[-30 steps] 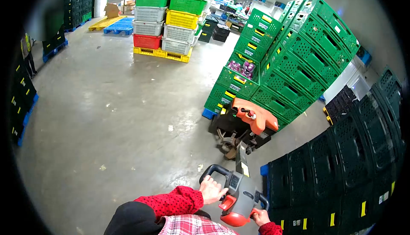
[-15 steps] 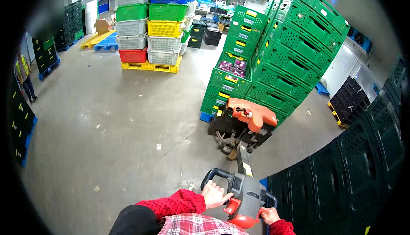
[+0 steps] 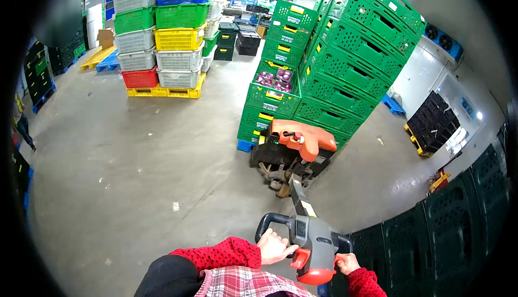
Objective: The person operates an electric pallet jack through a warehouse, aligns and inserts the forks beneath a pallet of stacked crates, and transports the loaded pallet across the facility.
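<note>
The grey tiller head (image 3: 319,241) of an electric pallet truck (image 3: 302,143) is in front of my body. My left hand (image 3: 274,247) is closed round its black left loop grip, with the thumb stretched toward the red control. On the other side, my right hand (image 3: 347,263) is closed at the right grip, by a red lever; its fingertips are partly hidden. The truck's orange-topped body stands against tall stacks of green crates (image 3: 353,70). One open crate in the front stack holds purple round produce in clear wrapping (image 3: 275,80).
Grey, yellow, blue and red crates (image 3: 178,54) stand stacked on a yellow pallet (image 3: 164,92) ahead on the left. Dark green crates (image 3: 415,243) rise close on my right. Black crates (image 3: 433,121) stand farther right. A person (image 3: 22,124) is at the far left edge.
The crate stacks and the truck have shifted left in view, and more of the right wall shows. Both hands keep their hold on the tiller.
</note>
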A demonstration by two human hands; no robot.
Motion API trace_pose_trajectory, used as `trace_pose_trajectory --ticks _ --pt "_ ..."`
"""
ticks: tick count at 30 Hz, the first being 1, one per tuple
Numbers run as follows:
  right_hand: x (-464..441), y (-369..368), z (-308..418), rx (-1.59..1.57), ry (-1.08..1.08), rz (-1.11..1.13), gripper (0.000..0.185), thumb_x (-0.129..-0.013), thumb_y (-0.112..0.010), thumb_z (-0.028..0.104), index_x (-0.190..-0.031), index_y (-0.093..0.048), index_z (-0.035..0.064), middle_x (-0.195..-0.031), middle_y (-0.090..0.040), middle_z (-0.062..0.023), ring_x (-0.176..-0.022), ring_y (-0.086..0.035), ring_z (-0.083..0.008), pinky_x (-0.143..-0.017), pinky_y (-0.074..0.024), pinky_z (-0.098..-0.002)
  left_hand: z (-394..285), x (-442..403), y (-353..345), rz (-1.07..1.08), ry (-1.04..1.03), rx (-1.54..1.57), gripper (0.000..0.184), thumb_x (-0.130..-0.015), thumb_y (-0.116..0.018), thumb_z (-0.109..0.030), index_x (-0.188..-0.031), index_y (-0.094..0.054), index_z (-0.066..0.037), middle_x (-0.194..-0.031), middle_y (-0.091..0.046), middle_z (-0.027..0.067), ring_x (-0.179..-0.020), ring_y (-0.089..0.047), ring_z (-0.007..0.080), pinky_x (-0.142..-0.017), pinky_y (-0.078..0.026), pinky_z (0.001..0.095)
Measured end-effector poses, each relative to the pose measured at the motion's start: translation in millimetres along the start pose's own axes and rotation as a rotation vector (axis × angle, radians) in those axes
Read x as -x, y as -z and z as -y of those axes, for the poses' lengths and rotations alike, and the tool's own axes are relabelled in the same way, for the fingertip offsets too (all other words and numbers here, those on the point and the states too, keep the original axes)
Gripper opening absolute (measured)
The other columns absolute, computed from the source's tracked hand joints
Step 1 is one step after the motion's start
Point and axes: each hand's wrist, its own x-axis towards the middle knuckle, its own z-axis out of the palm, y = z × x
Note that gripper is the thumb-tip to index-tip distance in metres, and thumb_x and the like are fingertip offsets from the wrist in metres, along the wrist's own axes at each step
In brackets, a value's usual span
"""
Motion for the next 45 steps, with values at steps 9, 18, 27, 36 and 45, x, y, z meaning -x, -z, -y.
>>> trace_pose_trajectory --ticks 9,18,27,36,45 --pt "-2.4 10.4 -48.6 0.053 -0.042 -0.144 0.067 -0.089 -0.041 0.065 -0.072 -0.059 0.0033 -0.062 -0.054 -0.0179 -0.06 -0.058 -0.0405 -0.053 -0.0442 -0.0432 -8.8 -30.5 -16.8 -0.081 -0.03 0.02 0.052 -0.094 -0.051 -0.044 -0.061 -0.06 -0.005 -0.055 -0.059 0.0128 -0.053 -0.056 0.0279 -0.068 -0.038 0.0381" --pt "-0.2 11.9 -56.4 0.058 -0.008 -0.171 0.044 -0.085 -0.052 0.045 -0.071 -0.059 0.0047 -0.06 -0.056 -0.0161 -0.06 -0.06 -0.0382 -0.054 -0.0467 -0.0414 -15.1 -30.9 -24.4 -0.056 -0.057 -0.012 0.051 -0.094 -0.05 -0.043 -0.062 -0.062 -0.005 -0.055 -0.06 0.0136 -0.055 -0.058 0.0289 -0.068 -0.04 0.04" --pt "36.3 141.4 -153.2 0.049 -0.02 -0.054 0.018 -0.076 -0.059 0.021 -0.073 -0.058 0.0036 -0.065 -0.06 -0.0169 -0.065 -0.063 -0.0371 -0.059 -0.0491 -0.042 -128.5 -134.0 -59.3 -0.07 -0.111 0.024 0.043 -0.094 -0.051 -0.038 -0.065 -0.058 -0.007 -0.053 -0.057 0.0126 -0.051 -0.056 0.0292 -0.061 -0.038 0.0404" --pt "0.7 187.9 -178.7 0.011 -0.006 -0.048 0.022 -0.077 -0.056 0.025 -0.077 -0.058 0.0031 -0.066 -0.059 -0.0178 -0.065 -0.061 -0.0396 -0.058 -0.0486 -0.0445 -123.9 -179.7 -55.9 -0.014 -0.188 -0.086 0.016 -0.088 -0.055 -0.023 -0.088 -0.068 -0.013 -0.06 -0.055 0.0036 -0.052 -0.055 0.0217 -0.057 -0.032 0.0387" --pt "-1.0 193.4 -192.2 -0.017 0.02 -0.017 0.025 -0.078 -0.055 0.027 -0.077 -0.058 0.003 -0.065 -0.056 -0.0206 -0.066 -0.058 -0.0434 -0.059 -0.0467 -0.0475 -130.1 -192.7 -50.6 -0.095 -0.185 -0.14 0.017 -0.085 -0.056 -0.022 -0.093 -0.067 -0.013 -0.063 -0.057 0.0046 -0.052 -0.057 0.0224 -0.056 -0.034 0.0388"
